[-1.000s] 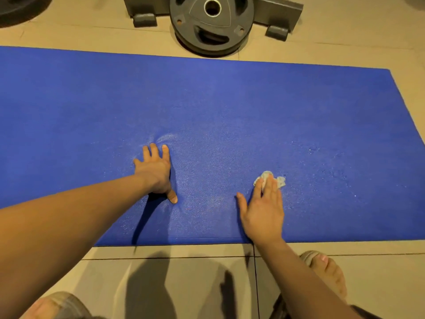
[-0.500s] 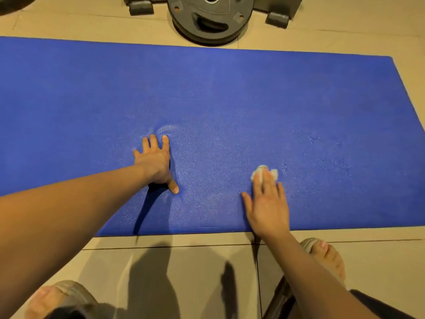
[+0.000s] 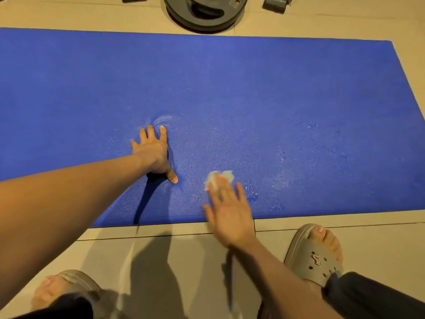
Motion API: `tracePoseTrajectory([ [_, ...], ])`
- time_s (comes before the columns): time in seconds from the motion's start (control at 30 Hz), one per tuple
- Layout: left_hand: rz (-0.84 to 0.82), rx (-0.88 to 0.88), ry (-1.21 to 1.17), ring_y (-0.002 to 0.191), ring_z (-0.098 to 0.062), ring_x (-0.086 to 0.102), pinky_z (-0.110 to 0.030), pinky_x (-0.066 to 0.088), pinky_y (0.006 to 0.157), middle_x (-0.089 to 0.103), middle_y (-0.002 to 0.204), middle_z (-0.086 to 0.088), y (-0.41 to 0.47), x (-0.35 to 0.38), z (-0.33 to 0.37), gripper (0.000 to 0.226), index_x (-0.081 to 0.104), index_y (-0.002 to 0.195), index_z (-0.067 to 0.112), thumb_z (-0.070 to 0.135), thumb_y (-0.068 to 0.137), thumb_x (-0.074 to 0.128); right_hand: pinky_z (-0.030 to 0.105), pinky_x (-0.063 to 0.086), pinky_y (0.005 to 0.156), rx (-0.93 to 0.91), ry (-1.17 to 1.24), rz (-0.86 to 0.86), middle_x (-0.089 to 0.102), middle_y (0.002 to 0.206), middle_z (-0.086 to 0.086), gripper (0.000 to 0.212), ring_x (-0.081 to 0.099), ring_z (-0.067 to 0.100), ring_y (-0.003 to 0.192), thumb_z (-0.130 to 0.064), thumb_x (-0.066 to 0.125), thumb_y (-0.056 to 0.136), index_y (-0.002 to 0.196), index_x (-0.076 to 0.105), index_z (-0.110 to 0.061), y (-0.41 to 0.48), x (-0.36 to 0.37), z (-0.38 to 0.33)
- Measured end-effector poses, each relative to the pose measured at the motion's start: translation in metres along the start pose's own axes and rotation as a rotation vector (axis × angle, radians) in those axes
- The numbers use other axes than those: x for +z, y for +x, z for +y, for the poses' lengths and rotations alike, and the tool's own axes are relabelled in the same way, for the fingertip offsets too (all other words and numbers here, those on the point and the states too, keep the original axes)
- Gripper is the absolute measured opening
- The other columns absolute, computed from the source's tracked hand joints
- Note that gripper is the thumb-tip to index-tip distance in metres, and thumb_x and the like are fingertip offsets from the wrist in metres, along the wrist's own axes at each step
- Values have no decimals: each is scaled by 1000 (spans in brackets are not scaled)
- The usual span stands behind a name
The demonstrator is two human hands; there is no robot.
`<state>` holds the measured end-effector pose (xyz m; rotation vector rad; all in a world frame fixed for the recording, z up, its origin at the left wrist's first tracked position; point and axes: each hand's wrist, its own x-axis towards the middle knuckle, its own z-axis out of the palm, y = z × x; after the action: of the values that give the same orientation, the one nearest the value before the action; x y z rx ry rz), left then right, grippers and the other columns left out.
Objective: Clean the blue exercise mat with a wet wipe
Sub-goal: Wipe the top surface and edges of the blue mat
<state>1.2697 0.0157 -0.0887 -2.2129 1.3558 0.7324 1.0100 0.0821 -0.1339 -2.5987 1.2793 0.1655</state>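
**Wipe pinned under the right fingertips, near the mat's front edge**

Head view: the blue mat (image 3: 253, 88) lies flat on the tiled floor. The left hand (image 3: 153, 153) presses flat on it, fingers straight and slightly spread, holding nothing. To its right, the crumpled wet wipe (image 3: 219, 177) sits on the mat under the straight fingertips of the motion-blurred right hand (image 3: 230, 212). A weight plate (image 3: 202, 14) lies beyond the mat's far edge.

Grainy blue mat (image 3: 230, 88), damp sheen
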Motion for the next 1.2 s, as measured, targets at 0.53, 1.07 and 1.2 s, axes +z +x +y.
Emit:
tracePoseTrajectory([
  [0.53,-4,-7,-17,154,-42,-9,-65,17,121,-14,165,-18,4,3,1,177,-24,158,19,72,36,92,52,27,121,-10,70,58,23,167,10,66,19,24,155,-49,38,102,155,37,-11,-17,12,-47],
  [1.07,-20,-17,-71,154,-41,-13,-66,11,122,-16,165,-17,5,3,0,179,-27,157,21,69,35,94,50,24,123,247,99,104,25,166,11,62,19,26,155,-43,27,104,154,38,-8,-25,19,-69],
  [1.2,-23,-3,-80,154,-40,-15,-65,10,123,-18,166,-16,3,2,-2,176,-26,158,22,69,37,93,54,19,121,105,-9,96,27,166,1,52,23,19,154,-35,30,105,152,43,-19,-37,11,2],
])
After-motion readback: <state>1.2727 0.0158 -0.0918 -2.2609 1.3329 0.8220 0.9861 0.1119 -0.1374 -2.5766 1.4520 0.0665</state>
